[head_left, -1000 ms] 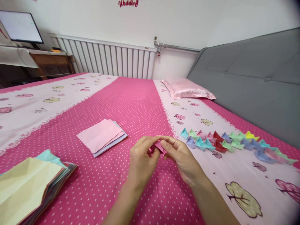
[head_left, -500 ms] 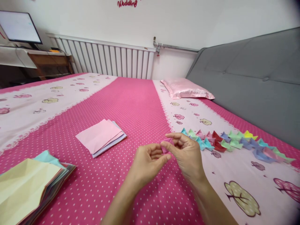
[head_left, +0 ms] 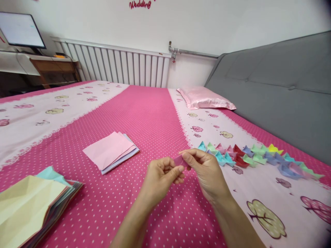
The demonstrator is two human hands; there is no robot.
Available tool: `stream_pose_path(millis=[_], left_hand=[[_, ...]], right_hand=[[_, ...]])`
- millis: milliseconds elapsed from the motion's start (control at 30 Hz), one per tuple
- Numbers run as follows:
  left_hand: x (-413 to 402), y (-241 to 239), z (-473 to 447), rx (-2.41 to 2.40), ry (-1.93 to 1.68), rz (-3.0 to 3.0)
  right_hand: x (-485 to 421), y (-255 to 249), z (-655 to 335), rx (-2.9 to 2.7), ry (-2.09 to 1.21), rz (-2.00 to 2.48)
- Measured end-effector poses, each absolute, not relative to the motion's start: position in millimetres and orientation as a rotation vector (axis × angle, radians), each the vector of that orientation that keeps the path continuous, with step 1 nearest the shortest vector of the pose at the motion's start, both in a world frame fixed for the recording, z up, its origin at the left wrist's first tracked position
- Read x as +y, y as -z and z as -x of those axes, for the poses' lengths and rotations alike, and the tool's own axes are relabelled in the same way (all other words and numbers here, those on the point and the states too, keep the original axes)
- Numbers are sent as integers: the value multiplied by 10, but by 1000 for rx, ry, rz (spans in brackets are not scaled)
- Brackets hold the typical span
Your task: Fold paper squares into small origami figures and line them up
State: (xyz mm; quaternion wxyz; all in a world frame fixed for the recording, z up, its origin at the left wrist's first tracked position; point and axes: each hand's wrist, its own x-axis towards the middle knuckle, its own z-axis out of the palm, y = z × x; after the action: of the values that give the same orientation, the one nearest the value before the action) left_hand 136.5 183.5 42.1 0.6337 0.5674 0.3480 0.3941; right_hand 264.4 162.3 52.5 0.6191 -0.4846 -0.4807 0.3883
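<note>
A small folded piece of pink paper (head_left: 178,160) is held up between my two hands, above the dotted bedspread. My left hand (head_left: 161,177) pinches its left end between thumb and fingers. On the other side, my right hand (head_left: 203,170) grips it with thumb and forefinger, hiding part of the paper. To the right of my hands stand several folded paper boats (head_left: 241,160) in rows, in blue, green, pink, red, purple and yellow. Left of my hands lies a small stack of pink and lilac paper sheets (head_left: 110,150).
A thicker pile of creased coloured paper (head_left: 28,199), pale yellow on top, lies at the near left. A pink satin pillow (head_left: 207,98) rests against the grey headboard (head_left: 279,75). Beyond the bed are a white radiator (head_left: 116,65) and a monitor (head_left: 22,30) on a desk.
The pink paper has turned and shows more of its flat face. My left thumb has come in onto it, and my right fingers have lowered and closed around its right end.
</note>
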Motion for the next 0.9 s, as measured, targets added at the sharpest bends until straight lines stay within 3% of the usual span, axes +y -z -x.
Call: stream_pose_path(millis=[900], left_hand=[[1922,-368,-1353,904,-961,-1283]], right_hand=[[1619,-523,-2668,-1117,-984,1136]])
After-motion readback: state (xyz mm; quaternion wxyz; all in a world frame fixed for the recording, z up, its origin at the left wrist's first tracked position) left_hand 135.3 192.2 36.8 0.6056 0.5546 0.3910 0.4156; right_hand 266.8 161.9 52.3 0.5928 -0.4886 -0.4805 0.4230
